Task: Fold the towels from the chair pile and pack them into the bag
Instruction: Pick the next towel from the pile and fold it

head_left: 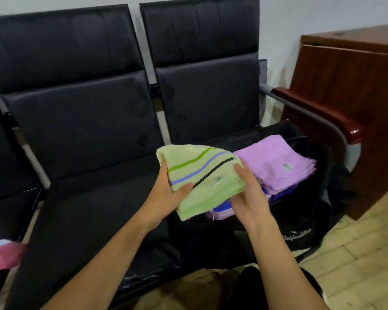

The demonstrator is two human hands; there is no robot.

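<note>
Packing step, by the look of it: folded green towel (202, 177) held in the air just left of and over the open black bag (300, 224) on the right-hand seat. Next move likely calls for carrying it right and lowering it flat onto the purple towel stack (276, 166) inside the bag. Left hand (166, 193) gripping the towel's left edge, thumb on top, fingers curled underneath. Right hand (249, 193) clamped on the right edge, thumb up along the fabric. Both forearms reaching forward. Pink towels (2, 253) far left of the bag, still unfolded.
</note>
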